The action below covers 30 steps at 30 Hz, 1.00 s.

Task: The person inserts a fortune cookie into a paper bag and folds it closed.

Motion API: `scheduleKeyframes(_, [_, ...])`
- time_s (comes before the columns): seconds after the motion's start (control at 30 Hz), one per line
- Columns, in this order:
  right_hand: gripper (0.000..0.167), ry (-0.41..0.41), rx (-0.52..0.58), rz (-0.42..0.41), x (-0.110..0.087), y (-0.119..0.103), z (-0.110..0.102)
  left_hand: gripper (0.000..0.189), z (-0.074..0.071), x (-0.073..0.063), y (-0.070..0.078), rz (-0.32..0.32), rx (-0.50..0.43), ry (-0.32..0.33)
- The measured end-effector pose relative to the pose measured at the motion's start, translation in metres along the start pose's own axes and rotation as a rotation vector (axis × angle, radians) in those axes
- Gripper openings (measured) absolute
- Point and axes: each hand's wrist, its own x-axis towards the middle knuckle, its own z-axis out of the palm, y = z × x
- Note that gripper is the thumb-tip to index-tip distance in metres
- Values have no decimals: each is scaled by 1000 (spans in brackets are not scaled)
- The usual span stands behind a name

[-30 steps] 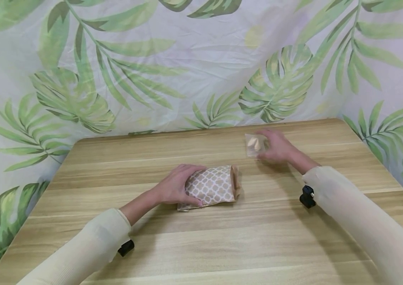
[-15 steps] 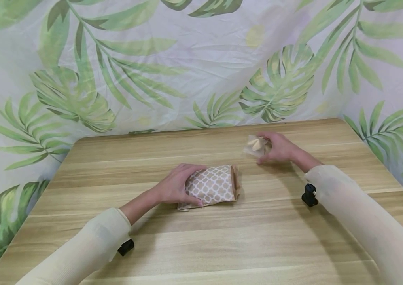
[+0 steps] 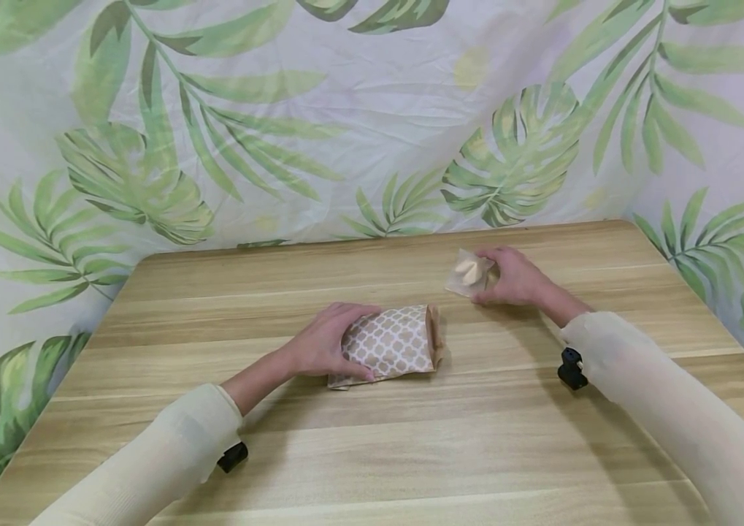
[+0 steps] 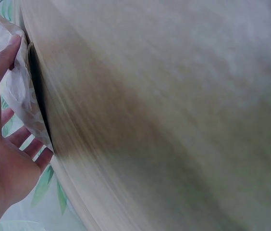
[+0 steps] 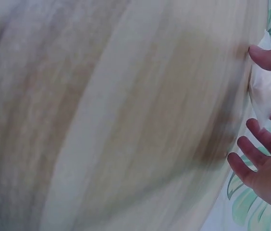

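Observation:
My left hand (image 3: 335, 342) grips a folded paper bag (image 3: 393, 341), beige with a white lattice pattern, with thumb and fingers on opposite sides. The bag lies flat on the table, its brown open-looking end facing right. In the left wrist view the bag (image 4: 22, 91) sits between the thumb and fingers of the left hand (image 4: 10, 139). Farther back on the right, my right hand (image 3: 512, 277) holds the right side of a fortune cookie in a clear wrapper (image 3: 467, 272). The right wrist view shows the wrapped cookie (image 5: 263, 89) between thumb and forefinger, other fingers spread.
The wood-grain table (image 3: 424, 446) runs back to a leaf-printed cloth (image 3: 372, 131) hanging behind it. Black wrist cameras hang below both sleeves, one at the left cuff (image 3: 234, 457) and one at the right (image 3: 571, 369).
The right hand has shifted slightly, and the wrapped cookie has turned and moved a little left and nearer. The left hand and the paper bag have stayed still.

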Motion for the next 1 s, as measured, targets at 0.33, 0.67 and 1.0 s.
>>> scheduleKeyframes(0.33, [85, 29, -64, 3, -4, 2, 2, 106, -1, 0, 2, 3, 2, 1])
scheduleKeyframes(0.67, [79, 36, -61, -3, -10, 3, 2, 105, -2, -2, 2, -10, -22, 1])
scheduleKeyframes(1.0, [79, 48, -58, -15, -14, 3, 0, 93, -1, -2, 3, -55, -68, 8])
